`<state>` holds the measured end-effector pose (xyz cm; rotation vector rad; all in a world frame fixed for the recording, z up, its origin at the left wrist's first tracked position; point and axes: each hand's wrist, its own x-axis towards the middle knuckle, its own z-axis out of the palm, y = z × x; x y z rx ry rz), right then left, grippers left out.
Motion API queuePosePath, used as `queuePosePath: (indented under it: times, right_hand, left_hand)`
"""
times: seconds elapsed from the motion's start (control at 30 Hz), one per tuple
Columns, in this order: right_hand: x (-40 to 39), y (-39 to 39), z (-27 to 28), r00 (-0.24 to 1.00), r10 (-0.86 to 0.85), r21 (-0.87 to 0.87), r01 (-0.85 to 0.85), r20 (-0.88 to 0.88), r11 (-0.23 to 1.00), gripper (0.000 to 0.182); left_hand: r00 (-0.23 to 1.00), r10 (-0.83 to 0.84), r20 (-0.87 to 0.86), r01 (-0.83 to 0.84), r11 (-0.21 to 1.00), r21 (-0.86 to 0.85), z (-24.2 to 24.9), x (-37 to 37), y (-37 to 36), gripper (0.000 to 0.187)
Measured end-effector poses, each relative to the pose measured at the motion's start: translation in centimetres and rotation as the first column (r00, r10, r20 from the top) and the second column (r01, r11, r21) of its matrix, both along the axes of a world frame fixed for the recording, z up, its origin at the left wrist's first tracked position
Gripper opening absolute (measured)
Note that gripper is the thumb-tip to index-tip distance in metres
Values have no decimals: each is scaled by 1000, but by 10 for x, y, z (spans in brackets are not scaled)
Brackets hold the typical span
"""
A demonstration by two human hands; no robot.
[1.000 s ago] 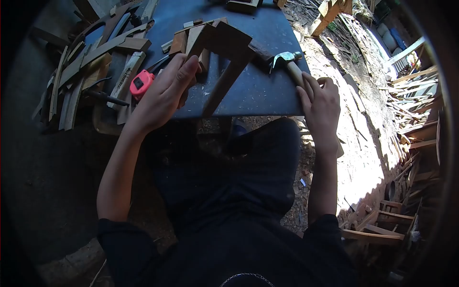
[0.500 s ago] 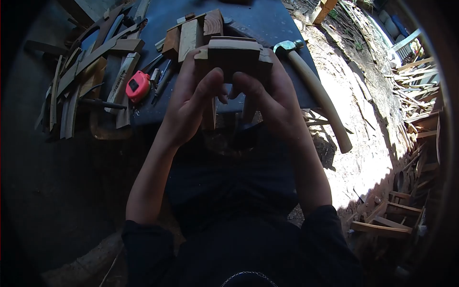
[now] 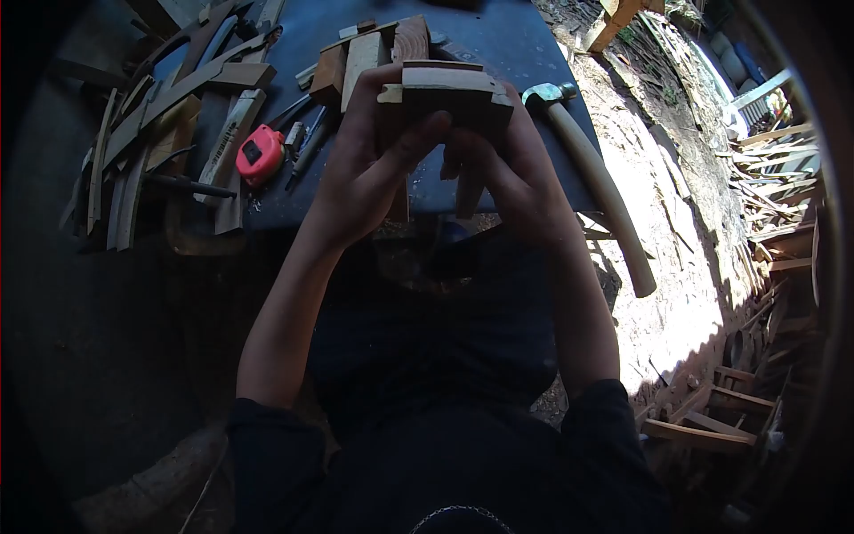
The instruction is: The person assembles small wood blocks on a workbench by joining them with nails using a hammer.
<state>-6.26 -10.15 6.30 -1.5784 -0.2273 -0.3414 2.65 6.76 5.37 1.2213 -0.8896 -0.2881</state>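
Note:
Between my two hands is a small wooden block assembly [image 3: 445,100], with pale stepped pieces along its top and a dark, shaded side facing me. My left hand [image 3: 369,165] grips its left end, the thumb pressed on the near face. At the other end, my right hand [image 3: 520,182] wraps round the block, its thumb bent below the near face. The far fingers are mostly hidden behind the wood. Just beyond stand several wood blocks [image 3: 363,67] on the blue table [image 3: 498,44]. A hammer [image 3: 600,182] lies right of my right hand, its handle sticking out past the table edge.
A red tape measure [image 3: 261,155] lies left of my left hand, beside some slim tools [image 3: 309,147]. Piled wood strips [image 3: 147,133] cover the table's left side, where a clamp [image 3: 200,238] hangs at the edge. Scrap wood [image 3: 774,178] litters the sunlit ground at right.
The wooden block assembly has shifted slightly right in view with both hands. My left thumb has slid right across its near face, and my right thumb has dropped lower.

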Motion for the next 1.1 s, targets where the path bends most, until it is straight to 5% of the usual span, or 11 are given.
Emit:
queuePosePath:
  times: [0.23, 0.4, 0.53, 0.73, 1.1]
  right_hand:
    - [15, -12, -11, 995, -47, -150, 59, 82, 987, 45]
    - [16, -11, -9, 982, -136, -399, 178, 131, 899, 49]
    - [16, -6, -10, 971, -163, -477, 228, 174, 849, 49]
    - [18, -4, -21, 941, -168, -500, 301, 294, 812, 48]
    - [11, 0, -25, 971, -227, -313, 238, 70, 920, 56]
  left_hand:
    - [986, 52, 158, -45, 998, -47, -13, 12, -5, 51]
    - [867, 222, 446, -245, 970, -6, -29, 22, -8, 57]
    - [792, 240, 562, -237, 968, -79, -38, 30, -7, 59]
    - [779, 253, 574, -257, 963, -76, -37, 27, -6, 58]
    - [870, 196, 453, -201, 979, -38, -30, 22, -4, 62]
